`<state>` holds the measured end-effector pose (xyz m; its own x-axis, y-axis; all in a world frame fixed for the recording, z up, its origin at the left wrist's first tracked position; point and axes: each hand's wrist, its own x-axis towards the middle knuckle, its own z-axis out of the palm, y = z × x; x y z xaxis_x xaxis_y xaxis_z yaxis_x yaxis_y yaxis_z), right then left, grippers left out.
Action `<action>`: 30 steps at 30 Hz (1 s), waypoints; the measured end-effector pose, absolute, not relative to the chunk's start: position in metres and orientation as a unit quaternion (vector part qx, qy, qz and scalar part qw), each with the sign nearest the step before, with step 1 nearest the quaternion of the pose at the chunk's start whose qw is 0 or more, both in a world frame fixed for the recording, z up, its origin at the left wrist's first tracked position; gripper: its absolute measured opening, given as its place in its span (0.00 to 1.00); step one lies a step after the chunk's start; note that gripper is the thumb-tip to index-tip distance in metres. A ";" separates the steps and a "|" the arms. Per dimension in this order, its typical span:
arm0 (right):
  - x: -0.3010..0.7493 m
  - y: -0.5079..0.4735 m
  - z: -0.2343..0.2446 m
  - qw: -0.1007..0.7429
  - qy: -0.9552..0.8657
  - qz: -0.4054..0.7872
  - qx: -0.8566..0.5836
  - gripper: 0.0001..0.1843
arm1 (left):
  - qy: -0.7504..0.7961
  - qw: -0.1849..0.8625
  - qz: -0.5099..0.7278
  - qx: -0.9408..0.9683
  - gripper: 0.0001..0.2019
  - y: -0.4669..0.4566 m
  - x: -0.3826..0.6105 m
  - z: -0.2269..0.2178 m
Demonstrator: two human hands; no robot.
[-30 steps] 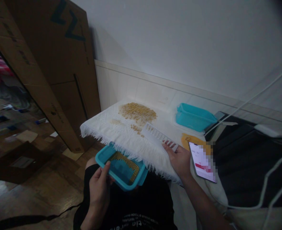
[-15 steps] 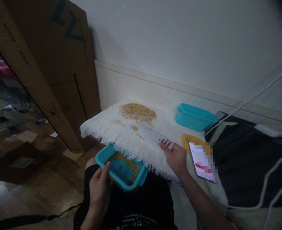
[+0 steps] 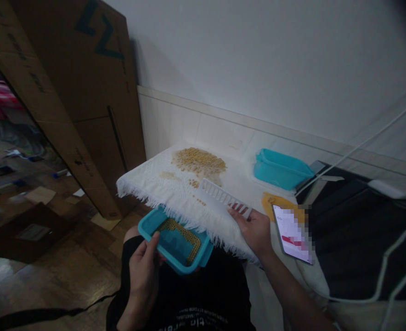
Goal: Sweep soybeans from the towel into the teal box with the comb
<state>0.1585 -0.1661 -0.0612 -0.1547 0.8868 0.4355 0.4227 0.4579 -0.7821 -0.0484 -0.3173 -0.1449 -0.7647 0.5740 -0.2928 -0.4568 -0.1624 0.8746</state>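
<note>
At lower centre, pinching a blue tub (image 3: 173, 243) with left fingers (image 3: 153, 241); mid-frame, clasping a slotted strip (image 3: 214, 197) in right fingers (image 3: 236, 217) beside loose beans (image 3: 193, 184), apparently at the raking step; next, best keep tub steady.

The far rim of the held, rectangular turquoise plastic tub (image 3: 173, 243) is partly hidden by fringed white cloth (image 3: 220, 223) — the brown cardboard box (image 3: 61, 87) is cut off above.
</note>
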 end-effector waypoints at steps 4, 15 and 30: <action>0.160 -0.174 -0.062 0.467 -0.715 0.250 -0.456 0.16 | 0.556 0.336 0.758 0.055 0.22 -0.317 -0.049 -0.145; 0.159 -0.189 -0.059 0.440 -0.756 0.252 -0.414 0.14 | 0.548 0.332 0.765 0.063 0.24 -0.317 -0.047 -0.139; 0.146 -0.151 -0.063 0.470 -0.723 0.175 -0.475 0.19 | 0.556 0.338 0.758 0.044 0.23 -0.317 -0.049 -0.141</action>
